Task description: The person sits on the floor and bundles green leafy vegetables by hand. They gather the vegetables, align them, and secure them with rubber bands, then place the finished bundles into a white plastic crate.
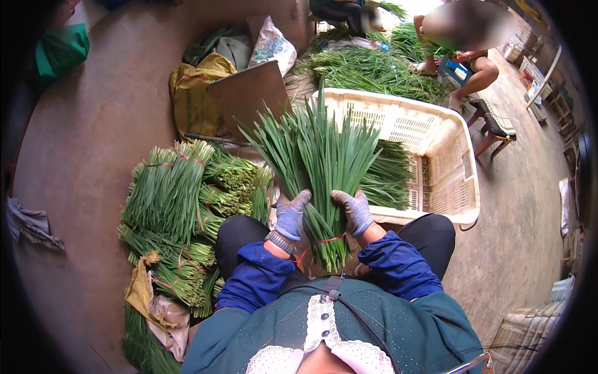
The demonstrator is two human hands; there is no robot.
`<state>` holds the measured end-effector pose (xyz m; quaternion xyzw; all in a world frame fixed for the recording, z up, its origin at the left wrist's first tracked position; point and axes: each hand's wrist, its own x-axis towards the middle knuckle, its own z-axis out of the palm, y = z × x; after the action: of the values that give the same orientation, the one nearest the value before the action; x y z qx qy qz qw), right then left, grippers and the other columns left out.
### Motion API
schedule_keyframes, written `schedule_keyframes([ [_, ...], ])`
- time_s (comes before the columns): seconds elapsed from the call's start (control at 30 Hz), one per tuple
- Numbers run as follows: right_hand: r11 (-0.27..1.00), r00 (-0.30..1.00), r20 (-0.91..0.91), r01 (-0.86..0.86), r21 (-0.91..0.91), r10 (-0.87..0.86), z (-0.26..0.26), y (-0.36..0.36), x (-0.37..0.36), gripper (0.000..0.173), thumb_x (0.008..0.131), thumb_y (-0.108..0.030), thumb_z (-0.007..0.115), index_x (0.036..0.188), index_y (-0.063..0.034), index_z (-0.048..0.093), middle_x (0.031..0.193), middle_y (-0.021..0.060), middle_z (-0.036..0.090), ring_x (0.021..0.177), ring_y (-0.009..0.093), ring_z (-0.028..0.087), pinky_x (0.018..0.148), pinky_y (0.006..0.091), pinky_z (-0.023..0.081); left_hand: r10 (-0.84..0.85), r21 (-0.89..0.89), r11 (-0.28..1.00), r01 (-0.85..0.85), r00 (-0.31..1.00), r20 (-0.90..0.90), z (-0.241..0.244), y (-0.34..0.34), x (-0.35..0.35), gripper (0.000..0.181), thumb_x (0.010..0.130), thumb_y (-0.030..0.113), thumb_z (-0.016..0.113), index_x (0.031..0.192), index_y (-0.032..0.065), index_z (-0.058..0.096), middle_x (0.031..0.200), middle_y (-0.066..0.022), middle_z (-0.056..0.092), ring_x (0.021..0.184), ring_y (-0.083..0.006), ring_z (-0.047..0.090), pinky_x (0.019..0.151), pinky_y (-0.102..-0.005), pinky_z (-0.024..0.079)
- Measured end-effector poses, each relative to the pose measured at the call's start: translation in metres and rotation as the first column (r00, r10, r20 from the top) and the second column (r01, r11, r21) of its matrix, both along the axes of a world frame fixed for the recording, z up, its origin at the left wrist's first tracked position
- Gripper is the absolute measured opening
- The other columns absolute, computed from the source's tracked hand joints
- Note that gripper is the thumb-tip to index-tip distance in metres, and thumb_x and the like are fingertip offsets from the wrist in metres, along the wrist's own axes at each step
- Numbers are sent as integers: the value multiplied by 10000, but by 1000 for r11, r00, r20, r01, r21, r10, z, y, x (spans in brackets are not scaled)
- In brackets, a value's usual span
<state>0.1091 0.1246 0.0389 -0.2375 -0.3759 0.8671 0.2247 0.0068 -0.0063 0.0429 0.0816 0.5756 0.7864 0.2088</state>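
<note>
Between my two hands stands a bunch of long green garlic chives or similar leaves (324, 173), tips fanned away from me and cut ends towards my lap. A red tie (330, 239) circles it near the cut ends. My left hand (290, 216), in a greyish-purple glove, grips the left side with its thumb on top. On the right side my right hand (355, 212), gloved alike, holds it the same way. Beyond it is a cream plastic crate (471, 187) with more green leaves (387, 175) lying inside at its left.
Tied bundles (168, 196) are piled at my left beside a torn sack (145, 285). A brown board (252, 93) leans near a yellow sack (198, 93). Loose leaves (373, 75) cover the floor ahead, where a seated person (483, 75) holds greens. A small stool (495, 124) stands right of the crate.
</note>
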Motion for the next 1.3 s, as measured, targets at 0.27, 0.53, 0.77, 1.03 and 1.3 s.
schedule_keyframes([
  [0.27, 946, 997, 45, 50, 320, -68, 11, -19, -2, 495, 794, -32, 745, 1239, 10, 532, 1087, 112, 677, 938, 196, 658, 858, 315, 537, -73, -214, 977, -21, 905, -419, -14, 1, 1, 639, 827, 142, 802, 1356, 11, 470, 1197, -85, 633, 1009, -211, 629, 912, -334, 522],
  [0.53, 996, 997, 81, 5, 84, -12, 13, -9, 1, 432, 819, -65, 730, 1210, 10, 561, 1056, 92, 679, 888, 186, 663, 817, 315, 555, -110, -44, 993, 110, 994, 15, 9, -7, -1, 450, 844, 28, 739, 1259, 37, 566, 1126, -72, 666, 956, -205, 662, 867, -345, 561],
  [0.77, 934, 995, -75, 91, 345, -70, 23, -8, -7, 729, 793, -78, 761, 1411, 19, 387, 1285, 142, 576, 1102, 217, 599, 935, 332, 508, -78, -185, 981, 49, 985, -151, 3, -9, -6, 480, 836, 27, 746, 1272, 11, 546, 1145, -87, 659, 959, -212, 663, 881, -344, 550],
  [1.03, -176, 902, -89, 14, 984, -423, 60, 29, 3, 937, 635, -167, 801, 1481, -192, 399, 1472, 211, 352, 1380, 437, 313, 1133, 550, 257, -104, -278, 960, 35, 966, -237, 14, -13, 3, 543, 816, 11, 769, 1297, -10, 518, 1182, -115, 646, 1007, -219, 652, 915, -350, 535],
  [1.3, -225, 956, 123, -186, 956, -266, 72, 50, -3, 321, 698, -182, 748, 1012, -243, 729, 1425, 121, 465, 1399, 474, 275, 1110, 598, 264, -162, -287, 955, 76, 944, -289, 21, -12, 8, 578, 803, 51, 795, 1300, -15, 508, 1202, -123, 639, 1013, -221, 648, 934, -356, 522],
])
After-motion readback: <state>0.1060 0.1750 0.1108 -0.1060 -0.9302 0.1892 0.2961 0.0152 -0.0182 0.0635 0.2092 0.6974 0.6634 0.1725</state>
